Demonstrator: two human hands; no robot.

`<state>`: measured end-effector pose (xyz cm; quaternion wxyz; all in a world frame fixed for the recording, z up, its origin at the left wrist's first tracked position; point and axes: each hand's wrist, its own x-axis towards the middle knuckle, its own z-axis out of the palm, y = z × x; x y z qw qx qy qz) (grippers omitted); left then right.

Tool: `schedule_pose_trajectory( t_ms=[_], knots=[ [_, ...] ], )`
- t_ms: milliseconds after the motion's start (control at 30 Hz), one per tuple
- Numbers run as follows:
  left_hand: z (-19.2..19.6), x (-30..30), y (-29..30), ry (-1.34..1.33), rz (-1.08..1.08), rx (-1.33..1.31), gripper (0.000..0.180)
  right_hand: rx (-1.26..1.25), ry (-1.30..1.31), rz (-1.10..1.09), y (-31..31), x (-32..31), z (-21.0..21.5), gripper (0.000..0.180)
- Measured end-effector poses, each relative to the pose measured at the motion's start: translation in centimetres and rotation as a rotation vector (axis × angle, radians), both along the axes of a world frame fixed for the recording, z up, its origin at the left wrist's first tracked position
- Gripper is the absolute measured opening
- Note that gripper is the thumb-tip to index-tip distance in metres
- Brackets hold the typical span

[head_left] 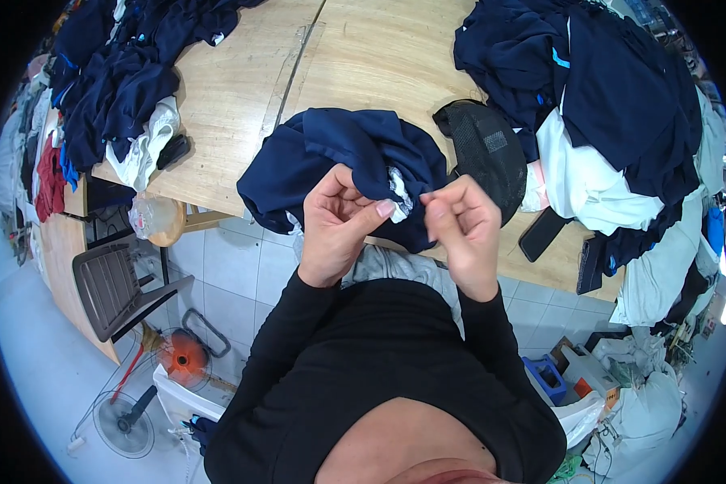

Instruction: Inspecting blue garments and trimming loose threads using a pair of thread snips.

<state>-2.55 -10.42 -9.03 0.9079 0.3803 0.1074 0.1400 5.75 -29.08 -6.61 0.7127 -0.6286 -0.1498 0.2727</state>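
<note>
A navy blue garment (331, 141) lies bunched at the table's near edge, right in front of me. Its gathered edge shows a crumpled white strip (398, 194), perhaps a lining or label. My left hand (339, 222) pinches the cloth beside this strip between thumb and fingers. On the other side, my right hand (462, 226) has its thumb and forefinger pressed together by the navy fabric; whatever lies between those fingertips is too small to make out. Just beyond my right hand sits a black mesh cap (488, 153).
Piles of navy garments (629, 97) with white cloth (577, 181) stand at the right, and more navy clothes (121, 105) at the left. A black phone (545, 235) lies near the table edge. A brown chair (109, 286), a stool (169, 230) and fans (184, 359) are at lower left.
</note>
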Motion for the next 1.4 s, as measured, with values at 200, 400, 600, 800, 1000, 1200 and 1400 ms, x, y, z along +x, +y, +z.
schedule_pose_trajectory(
  t_ms=[200, 400, 600, 800, 1000, 1200, 1400],
  knots=[
    [-0.6, -0.3, 0.5, 0.056, 0.043, -0.183, 0.022, 0.017, 0.022, -0.167, -1.3, 1.7, 0.3, 0.015],
    [-3.5, -1.9, 5.1, 0.178, 0.336, -0.168, 0.018, -0.106, 0.009, -0.316, -1.7, 1.2, -1.7, 0.013],
    [-4.4, -4.1, 9.5, 0.258, 0.47, 0.0, 0.038, -0.203, 0.012, -0.304, -1.5, 2.0, -2.2, 0.014],
    [-5.8, -3.9, 11.8, 0.578, 0.642, 1.211, 0.068, -0.199, -0.013, -0.357, -1.8, 3.1, -4.1, 0.015],
    [-6.6, 2.4, 8.4, 0.368, 0.236, 1.651, 0.08, -0.793, -0.52, -0.168, -3.0, 1.8, -7.9, 0.042],
    [-10.5, 4.5, 13.5, 0.318, 0.129, 1.634, 0.041, -0.734, -0.557, -0.15, -0.5, 2.7, -8.3, 0.023],
    [4.8, 10.1, 13.7, 0.029, 0.822, 1.442, 0.024, -0.227, -0.848, -0.608, 1.0, 6.1, 3.8, 0.029]
  ],
)
